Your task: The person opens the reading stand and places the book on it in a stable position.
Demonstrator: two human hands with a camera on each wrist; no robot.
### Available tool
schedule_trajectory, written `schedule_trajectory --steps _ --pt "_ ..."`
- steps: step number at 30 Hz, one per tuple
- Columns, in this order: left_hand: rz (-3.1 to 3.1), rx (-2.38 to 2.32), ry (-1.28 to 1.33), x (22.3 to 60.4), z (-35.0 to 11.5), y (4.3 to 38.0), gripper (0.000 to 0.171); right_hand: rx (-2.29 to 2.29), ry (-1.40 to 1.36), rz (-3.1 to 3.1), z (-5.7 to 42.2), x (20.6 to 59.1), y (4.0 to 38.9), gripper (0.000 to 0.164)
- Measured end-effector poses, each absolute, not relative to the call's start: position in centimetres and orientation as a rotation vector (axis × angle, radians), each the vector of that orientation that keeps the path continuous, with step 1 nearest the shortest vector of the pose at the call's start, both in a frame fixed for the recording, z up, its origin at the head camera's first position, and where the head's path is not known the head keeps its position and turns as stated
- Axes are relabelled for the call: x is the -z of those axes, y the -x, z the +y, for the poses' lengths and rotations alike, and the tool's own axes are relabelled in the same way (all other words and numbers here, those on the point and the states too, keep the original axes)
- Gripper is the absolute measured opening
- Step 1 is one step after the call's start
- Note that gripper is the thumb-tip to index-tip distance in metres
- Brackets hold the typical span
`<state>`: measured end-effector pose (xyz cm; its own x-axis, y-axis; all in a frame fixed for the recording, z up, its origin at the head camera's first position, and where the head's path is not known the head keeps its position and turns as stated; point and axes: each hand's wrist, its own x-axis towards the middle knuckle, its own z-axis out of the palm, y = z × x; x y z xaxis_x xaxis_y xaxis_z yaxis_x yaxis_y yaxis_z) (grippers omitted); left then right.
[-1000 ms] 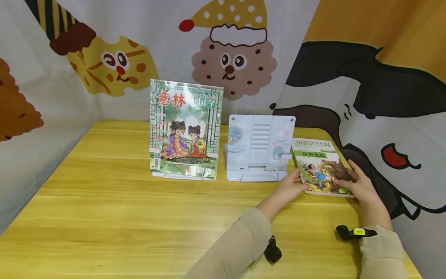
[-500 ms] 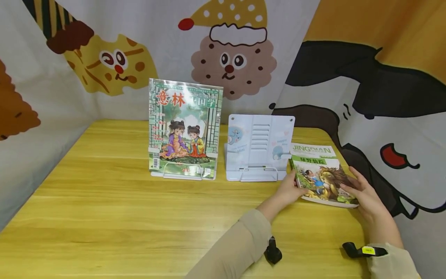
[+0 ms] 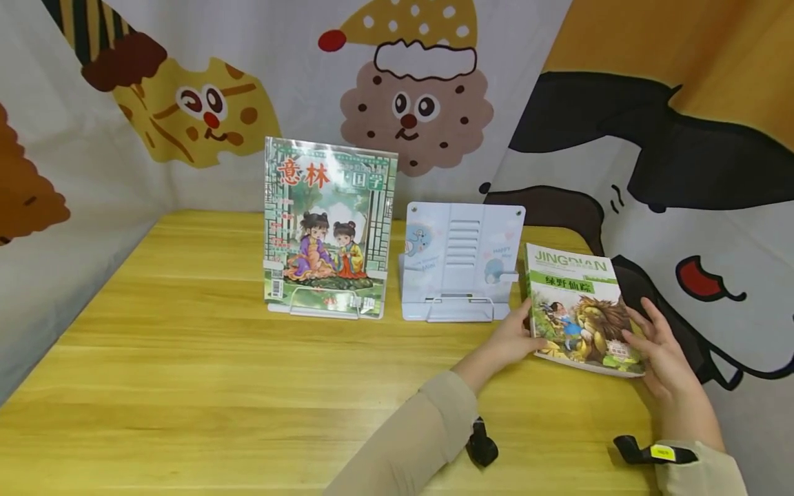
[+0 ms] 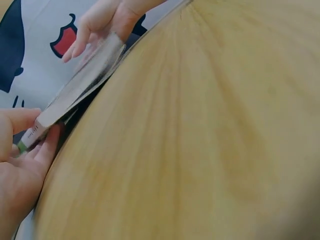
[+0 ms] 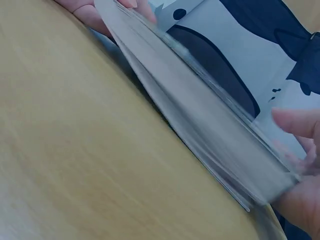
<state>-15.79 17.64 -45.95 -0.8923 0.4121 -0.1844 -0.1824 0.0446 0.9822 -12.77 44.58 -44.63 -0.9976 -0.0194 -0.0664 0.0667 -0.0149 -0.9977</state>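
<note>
A paperback book [image 3: 577, 310] with a lion and a child on its cover is tilted at the table's right side, face up. My left hand [image 3: 511, 337] grips its left edge near the lower corner, the thumb on the cover and fingers beneath, also seen in the left wrist view. My right hand [image 3: 670, 365] is at the book's lower right edge, its fingers loosely extended. In the right wrist view, the book's blurred page edges [image 5: 200, 115] face the camera, with the lower cover slightly parted from the pages.
Left of the book stands a pale blue book stand [image 3: 462, 262] with a wire front. Further left, a green magazine [image 3: 329, 227] leans on a similar stand. The wooden table [image 3: 217, 386] meets a cartoon-printed curtain [image 3: 298, 41] behind and on the right.
The book has come nearer, tilted up and then shifted slightly right, with the left hand keeping its grip. My right hand has moved right and down, its fingers loosening at the edge.
</note>
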Motion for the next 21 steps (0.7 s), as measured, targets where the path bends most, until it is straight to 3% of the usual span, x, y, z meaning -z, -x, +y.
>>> schedule_trajectory --steps 21 --pt "1.659 -2.086 -0.35 45.7 16.7 14.5 0.09 2.296 -0.275 2.17 43.2 44.5 13.0 0.071"
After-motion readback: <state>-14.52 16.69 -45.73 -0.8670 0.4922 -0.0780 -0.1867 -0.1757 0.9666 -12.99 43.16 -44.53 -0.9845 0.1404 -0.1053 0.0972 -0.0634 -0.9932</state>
